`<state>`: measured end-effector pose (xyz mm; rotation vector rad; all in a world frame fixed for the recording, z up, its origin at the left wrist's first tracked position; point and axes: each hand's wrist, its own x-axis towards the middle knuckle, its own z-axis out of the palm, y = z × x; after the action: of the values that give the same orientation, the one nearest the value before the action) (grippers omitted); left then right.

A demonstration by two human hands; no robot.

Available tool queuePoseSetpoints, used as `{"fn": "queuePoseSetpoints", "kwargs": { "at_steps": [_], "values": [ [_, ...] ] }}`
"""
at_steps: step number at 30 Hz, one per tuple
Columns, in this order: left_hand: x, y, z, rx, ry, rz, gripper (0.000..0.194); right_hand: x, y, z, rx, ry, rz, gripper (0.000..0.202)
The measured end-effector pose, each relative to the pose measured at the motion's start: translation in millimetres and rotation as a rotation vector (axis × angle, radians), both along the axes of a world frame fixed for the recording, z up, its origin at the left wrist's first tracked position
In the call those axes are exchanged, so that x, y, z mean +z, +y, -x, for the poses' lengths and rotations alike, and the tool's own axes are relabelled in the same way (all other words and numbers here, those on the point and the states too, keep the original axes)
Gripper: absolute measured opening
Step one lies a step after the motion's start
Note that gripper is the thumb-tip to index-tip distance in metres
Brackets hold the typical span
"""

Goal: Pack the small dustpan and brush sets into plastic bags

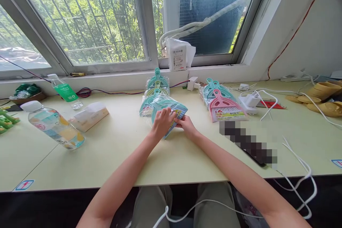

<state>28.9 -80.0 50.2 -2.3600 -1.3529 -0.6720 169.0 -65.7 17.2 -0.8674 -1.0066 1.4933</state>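
Both my hands are closed on a teal dustpan and brush set (163, 102) in clear plastic wrap, tilted above the table. My left hand (162, 123) lies over its front, on the printed card. From the right side, my right hand (187, 127) grips the card's edge, its fingertips partly hidden. Just behind is a row of similar wrapped sets (155, 84) in teal and green, partly covered by the held one. Right of my hands lies another group, with a pink dustpan and brush set (226, 107) in front and teal sets (213, 84) behind.
At left stand a large clear bottle (55, 126), a green-labelled bottle (65, 92) and a tissue pack (91, 115). A pixelated dark object (248, 144), white cables (299, 164) and a charger (248, 103) lie at right. Another tissue pack (178, 56) sits on the sill.
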Motion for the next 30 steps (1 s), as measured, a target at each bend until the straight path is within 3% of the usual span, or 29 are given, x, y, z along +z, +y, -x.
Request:
{"fn": "queuePoseSetpoints", "kwargs": {
  "at_steps": [5, 15, 25, 30],
  "values": [
    [-3.7, 1.5, -0.4, -0.050, -0.046, -0.017, 0.040, 1.1, -1.6, 0.1, -0.002, -0.016, 0.014, 0.028],
    [-16.7, 4.6, -3.9, 0.011, -0.077, 0.032, 0.053, -2.4, 2.4, -0.6, -0.022, -0.044, 0.015, 0.022],
    [-22.0, 2.6, -10.0, 0.004, -0.170, 0.106, 0.051, -10.3, 11.3, -9.1, -0.151, 0.038, -0.012, 0.033],
    [-22.2, 3.4, -11.3, 0.015, -0.249, 0.154, 0.054, -7.6, 12.1, -12.1, -0.218, 0.069, -0.002, 0.027]
  ]
}}
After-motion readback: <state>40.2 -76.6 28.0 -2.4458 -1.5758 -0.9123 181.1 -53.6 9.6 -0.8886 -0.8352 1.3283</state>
